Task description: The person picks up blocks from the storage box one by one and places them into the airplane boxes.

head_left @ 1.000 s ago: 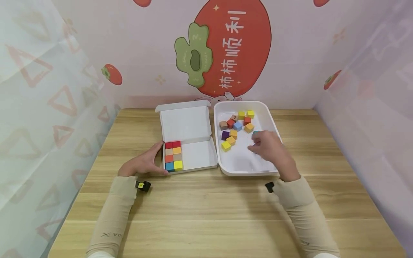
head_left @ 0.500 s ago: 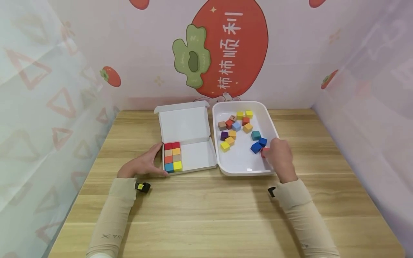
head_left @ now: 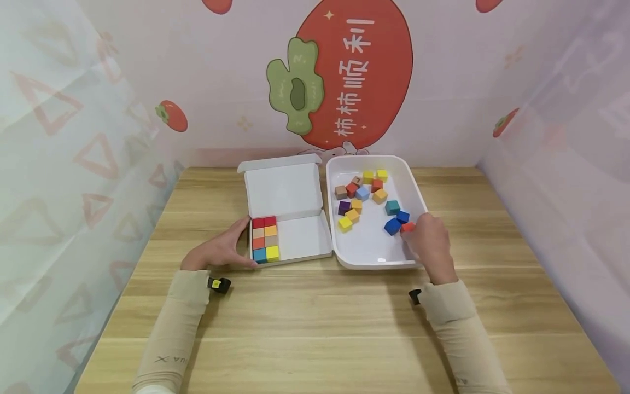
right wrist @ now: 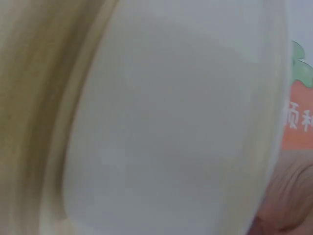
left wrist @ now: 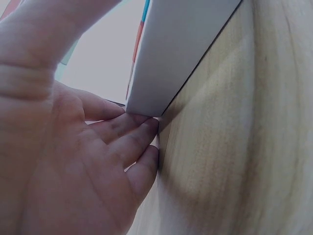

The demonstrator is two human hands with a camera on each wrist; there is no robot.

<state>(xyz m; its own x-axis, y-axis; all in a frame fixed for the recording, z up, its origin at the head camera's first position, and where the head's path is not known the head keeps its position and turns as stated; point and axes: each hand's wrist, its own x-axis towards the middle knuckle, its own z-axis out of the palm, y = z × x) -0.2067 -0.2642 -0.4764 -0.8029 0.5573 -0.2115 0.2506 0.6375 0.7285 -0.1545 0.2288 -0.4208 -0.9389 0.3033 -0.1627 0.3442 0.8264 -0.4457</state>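
Note:
In the head view my left hand [head_left: 219, 249] spans the left end of an open white cardboard box [head_left: 305, 236]. Its thumb lies at the front corner; in the left wrist view the fingertips [left wrist: 149, 127] touch a corner of the box. Colourful wooden cubes [head_left: 264, 239] fill two columns at the box's left end. My right hand [head_left: 429, 243] reaches over the right wall of a white plastic tray [head_left: 361, 246], at a red cube [head_left: 407, 227] it partly covers. Its fingertips are hidden, so I cannot tell whether they pinch the cube.
Two blue cubes [head_left: 392, 226] and a teal cube [head_left: 392, 207] lie beside the red one. More cubes, among them a purple cube [head_left: 344, 208], are scattered at the tray's left and back. The box lid [head_left: 283, 189] stands raised behind, near the printed backdrop [head_left: 226, 134].
My right hand has moved from over the teal cube to the tray's right side, uncovering the teal and blue cubes. The red cube has shifted slightly at its fingers. My left hand stays put.

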